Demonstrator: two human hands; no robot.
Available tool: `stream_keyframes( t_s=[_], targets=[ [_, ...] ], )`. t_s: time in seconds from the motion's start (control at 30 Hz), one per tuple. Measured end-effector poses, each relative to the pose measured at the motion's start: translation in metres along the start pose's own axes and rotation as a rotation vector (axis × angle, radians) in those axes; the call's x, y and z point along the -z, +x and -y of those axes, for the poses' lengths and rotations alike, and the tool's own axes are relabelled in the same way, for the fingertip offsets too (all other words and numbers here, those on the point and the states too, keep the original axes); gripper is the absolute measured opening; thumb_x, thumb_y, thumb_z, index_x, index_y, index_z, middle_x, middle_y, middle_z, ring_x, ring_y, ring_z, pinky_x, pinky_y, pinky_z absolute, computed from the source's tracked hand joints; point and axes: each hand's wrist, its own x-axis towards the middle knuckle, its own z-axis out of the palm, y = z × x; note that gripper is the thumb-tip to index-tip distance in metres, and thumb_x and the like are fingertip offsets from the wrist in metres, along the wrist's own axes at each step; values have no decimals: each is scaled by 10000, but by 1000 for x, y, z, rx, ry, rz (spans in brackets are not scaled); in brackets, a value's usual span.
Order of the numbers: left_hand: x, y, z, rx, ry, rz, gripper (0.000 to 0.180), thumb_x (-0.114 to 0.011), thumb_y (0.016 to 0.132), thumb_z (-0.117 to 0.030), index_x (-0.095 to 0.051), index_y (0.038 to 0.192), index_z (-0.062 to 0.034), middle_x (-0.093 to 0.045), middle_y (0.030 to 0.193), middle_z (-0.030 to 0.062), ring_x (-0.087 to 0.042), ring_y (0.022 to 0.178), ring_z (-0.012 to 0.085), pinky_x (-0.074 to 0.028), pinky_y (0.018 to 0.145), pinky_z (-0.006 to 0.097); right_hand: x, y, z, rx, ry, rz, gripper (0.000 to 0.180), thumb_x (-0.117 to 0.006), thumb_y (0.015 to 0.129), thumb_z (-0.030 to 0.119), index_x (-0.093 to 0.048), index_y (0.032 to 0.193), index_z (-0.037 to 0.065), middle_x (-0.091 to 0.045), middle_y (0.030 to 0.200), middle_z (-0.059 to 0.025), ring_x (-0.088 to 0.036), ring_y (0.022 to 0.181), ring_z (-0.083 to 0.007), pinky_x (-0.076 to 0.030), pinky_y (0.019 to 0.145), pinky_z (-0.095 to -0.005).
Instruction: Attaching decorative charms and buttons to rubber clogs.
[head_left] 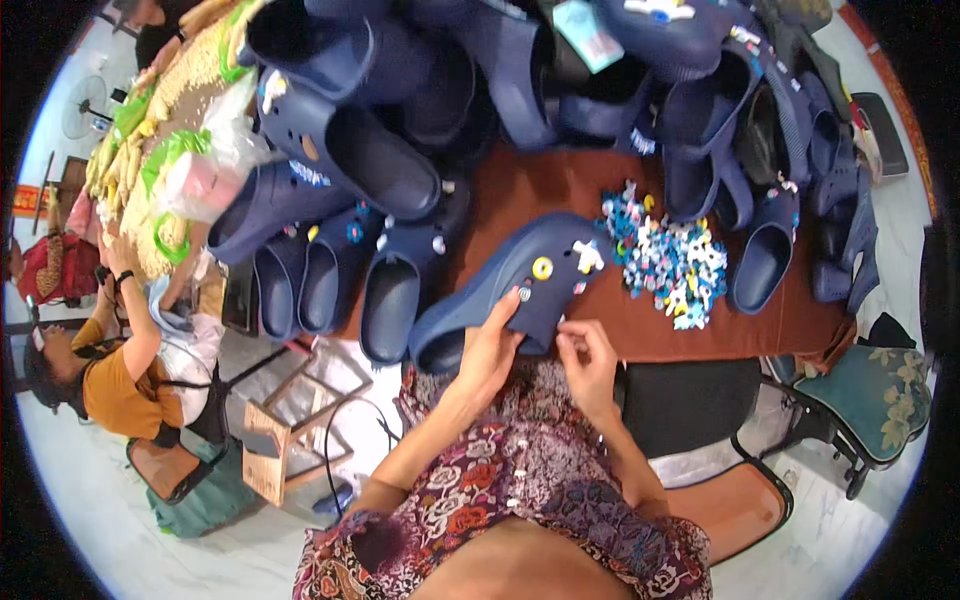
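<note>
A navy blue clog (500, 262) is tilted at the front edge of the table, its toe pointing away to the right. A yellow ring charm, a small round charm and a white figure charm sit on its upper. My left hand (488, 350) grips the clog, thumb on the upper near the round charm. Beside the clog's near right edge, my right hand (590, 362) is closed in a pinch; something tiny and pale shows at the fingertips, too small to name. A heap of white, blue and black charms (672, 262) lies on the table right of the clog.
More navy clogs (392, 285) crowd the brown tablecloth (570, 180) at left, back and right. Chairs, including a green flowered one (868, 400), stand at right. On the left, a person in an orange top (125, 375) works by a heap of pale yellow produce (190, 75).
</note>
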Motion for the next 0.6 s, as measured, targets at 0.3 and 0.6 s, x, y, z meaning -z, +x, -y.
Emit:
stream_keyframes(
  t_s=[0.3, 0.6],
  targets=[
    [10, 8, -3, 68, -72, -10, 383, -650, 888, -194, -543, 1218, -31, -611, 1206, 91, -569, 1142, 222, -422, 1011, 401, -11, -20, -8, -35, -3, 2, 389, -751, 846, 180, -494, 1074, -2, -613, 928, -116, -642, 806, -182, -530, 687, -304],
    [-19, 7, -14, 166, -273, 24, 388, -638, 877, -212, -542, 1205, -27, -624, 1199, 111, -587, 1128, 262, -439, 1028, 448, -32, -24, -1, -146, 72, 300, 762, -781, 804, 332, -375, 1327, -44, -583, 1184, -224, -635, 1016, -327, -529, 836, -406]
  ],
)
